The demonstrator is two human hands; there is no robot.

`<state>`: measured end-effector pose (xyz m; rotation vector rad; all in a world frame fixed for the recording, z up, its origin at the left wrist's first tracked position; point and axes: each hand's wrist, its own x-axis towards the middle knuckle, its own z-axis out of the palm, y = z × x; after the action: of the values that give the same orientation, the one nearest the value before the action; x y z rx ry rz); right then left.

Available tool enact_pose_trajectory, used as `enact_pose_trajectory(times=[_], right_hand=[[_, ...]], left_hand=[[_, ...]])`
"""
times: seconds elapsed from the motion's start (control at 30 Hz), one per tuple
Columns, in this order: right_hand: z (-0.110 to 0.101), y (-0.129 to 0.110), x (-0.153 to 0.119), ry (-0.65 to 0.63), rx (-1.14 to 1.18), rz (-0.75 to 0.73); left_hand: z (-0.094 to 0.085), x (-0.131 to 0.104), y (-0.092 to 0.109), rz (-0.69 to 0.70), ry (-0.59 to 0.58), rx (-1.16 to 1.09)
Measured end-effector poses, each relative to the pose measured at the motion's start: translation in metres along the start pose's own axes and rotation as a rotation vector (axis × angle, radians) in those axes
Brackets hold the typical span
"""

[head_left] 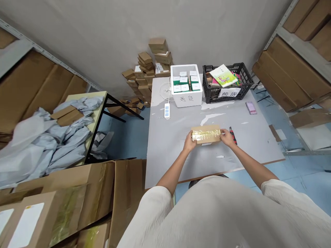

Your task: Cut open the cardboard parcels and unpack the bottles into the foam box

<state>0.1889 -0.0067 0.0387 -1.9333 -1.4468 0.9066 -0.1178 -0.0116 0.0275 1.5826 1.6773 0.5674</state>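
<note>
A small brown cardboard box (206, 134), with shiny clear tape along its upper face, is held just over the grey table (170, 151) or resting on it; which of the two I cannot tell. My left hand (189, 142) grips its left end, fingers wrapped around the edge. At the opposite end my right hand (226, 137) is closed on the box too. A red and black utility knife (233, 135) lies right beside my right hand. Under the box's front edge a bit of white paper (207, 144) shows.
Along the table's back stand a white foam bin (187, 100) of small green-and-white boxes and a black crate (227, 93) with books. A power strip (167, 111) lies left, a pinkish pixelated item (250, 107) right. Large cartons (77, 199) and grey mailing bags (69, 137) crowd the left.
</note>
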Motion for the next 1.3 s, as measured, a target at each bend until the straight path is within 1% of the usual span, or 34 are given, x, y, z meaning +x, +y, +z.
enact_pose_trajectory(times=[0.13, 0.23, 0.33, 0.4, 0.47, 0.6, 0.67, 0.73, 0.9, 1.0, 1.1, 1.2, 1.3], right_hand=[[-0.003, 0.007, -0.006, -0.018, -0.018, -0.03], [-0.005, 0.017, -0.008, -0.06, 0.001, -0.013], [-0.013, 0.033, 0.002, -0.093, 0.001, 0.024], [-0.021, 0.046, 0.015, -0.081, -0.068, 0.082], [-0.03, 0.061, 0.029, -0.072, -0.208, 0.186], [-0.04, 0.088, 0.051, -0.141, -0.469, 0.382], [-0.039, 0.099, 0.056, -0.18, -0.533, 0.439], [-0.036, 0.107, 0.058, -0.195, -0.565, 0.465], [-0.026, 0.121, 0.059, -0.162, -0.599, 0.454], [-0.028, 0.124, 0.06, -0.14, -0.567, 0.419], [-0.037, 0.119, 0.062, -0.074, -0.458, 0.388], [-0.049, 0.101, 0.066, 0.003, -0.267, 0.355], [-0.062, 0.071, 0.072, 0.021, 0.01, 0.28]], left_hand=[[0.007, -0.008, -0.004, -0.077, -0.017, -0.107], [0.011, -0.018, -0.008, -0.078, 0.0, -0.112], [0.012, -0.024, -0.011, -0.072, 0.011, -0.119], [0.013, -0.027, -0.011, -0.071, 0.014, -0.113], [0.013, -0.028, -0.01, -0.077, 0.024, -0.097], [0.015, -0.028, -0.004, -0.137, 0.056, -0.09], [0.017, -0.029, -0.003, -0.157, 0.067, -0.097], [0.018, -0.029, -0.005, -0.155, 0.077, -0.105], [0.019, -0.03, -0.013, -0.146, 0.068, -0.143], [0.018, -0.03, -0.015, -0.137, 0.07, -0.159], [0.018, -0.03, -0.015, -0.135, 0.071, -0.16], [0.017, -0.03, -0.015, -0.128, 0.06, -0.16], [0.017, -0.028, -0.016, -0.11, 0.048, -0.178]])
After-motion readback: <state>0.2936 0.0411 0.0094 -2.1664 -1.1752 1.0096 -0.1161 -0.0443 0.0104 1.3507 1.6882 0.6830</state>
